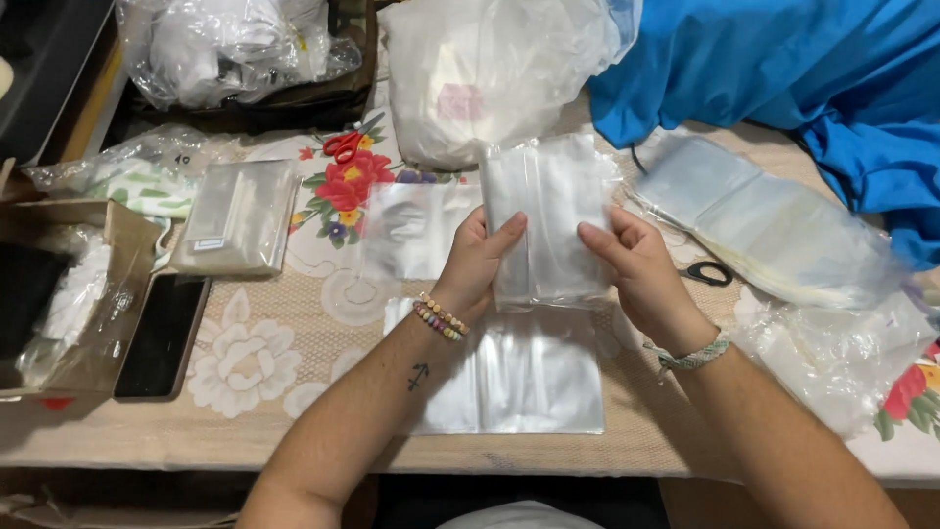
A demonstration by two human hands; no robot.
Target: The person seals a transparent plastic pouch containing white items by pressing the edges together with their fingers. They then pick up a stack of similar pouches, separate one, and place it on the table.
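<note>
Both of my hands hold up a stack of clear plastic bags (pixel 548 216) above the table. My left hand (pixel 478 257) grips its left edge with the thumb laid across the front. My right hand (pixel 632 263) pinches the right edge. Flat on the table below them lies another clear plastic bag (pixel 519 377). One more clear bag (pixel 406 230) lies just left of the held stack.
A phone (pixel 162 335) and an open cardboard box (pixel 69 294) are at the left, beside a pack of clear bags (pixel 240 216). Red scissors (pixel 351 140) and a large filled plastic bag (pixel 490 73) lie behind. Blue cloth (pixel 813 69), more plastic sleeves (pixel 774 225) and black scissors (pixel 707 272) are at the right.
</note>
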